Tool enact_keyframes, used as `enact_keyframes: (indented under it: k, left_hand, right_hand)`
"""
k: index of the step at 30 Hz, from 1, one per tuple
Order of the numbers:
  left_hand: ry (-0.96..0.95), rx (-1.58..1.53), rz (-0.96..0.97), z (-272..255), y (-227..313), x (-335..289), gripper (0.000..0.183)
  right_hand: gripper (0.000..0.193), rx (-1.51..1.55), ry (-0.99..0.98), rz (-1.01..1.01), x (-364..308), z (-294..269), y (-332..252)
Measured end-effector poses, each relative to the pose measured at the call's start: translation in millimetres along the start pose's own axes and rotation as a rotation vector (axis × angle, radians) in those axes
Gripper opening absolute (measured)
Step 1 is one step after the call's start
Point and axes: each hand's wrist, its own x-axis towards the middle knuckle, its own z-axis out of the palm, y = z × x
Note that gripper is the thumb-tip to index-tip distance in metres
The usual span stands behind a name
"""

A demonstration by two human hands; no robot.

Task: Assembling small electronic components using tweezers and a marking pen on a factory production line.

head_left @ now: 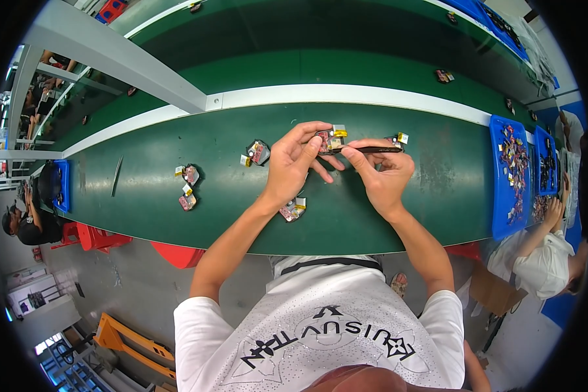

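On the near side of the white rail (pixel 346 93), my left hand (pixel 290 162) pinches the small circuit module (pixel 332 140) by thumb and fingers, while my right hand (pixel 387 178) pinches a thin black tool (pixel 380 149), whose tip may scratch the module if my grip slips.

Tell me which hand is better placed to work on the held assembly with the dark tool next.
Right, most likely: the right hand grips the slim dark tool, whose end lies close to the red assembly, while the left hand is occupied holding that assembly.
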Motion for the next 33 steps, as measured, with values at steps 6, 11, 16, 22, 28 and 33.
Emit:
enact_keyframes:
  k: [6,11,16,22,28,33]
  left_hand:
    - [0.033,0.011,0.024,3.1,-0.2,-0.6,0.032]
    - [0.031,0.031,0.036,2.3,-1.1,-0.8,0.035]
    - [0.031,0.011,0.029,2.3,-0.1,-0.6,0.036]
    - [0.046,0.000,0.043,2.1,-3.9,-1.5,0.036]
    - [0.042,0.049,0.067,2.8,-2.0,-1.2,0.036]
    - [0.041,0.041,0.050,2.2,-1.7,-2.1,0.036]
  right_hand:
    - [0.007,-0.055,0.014,-0.023,-1.6,-1.9,2.4]
    - [0.008,-0.089,0.024,-0.030,-2.8,-1.4,2.2]
    - [0.009,-0.047,0.047,0.047,-3.1,1.9,-1.6]
    - [0.009,-0.012,0.047,0.128,-4.6,2.5,-3.2]
    - [0.011,0.052,0.011,0.237,-4.9,0.2,-7.4]
    - [0.011,0.090,0.040,0.242,-4.3,4.6,-10.1]
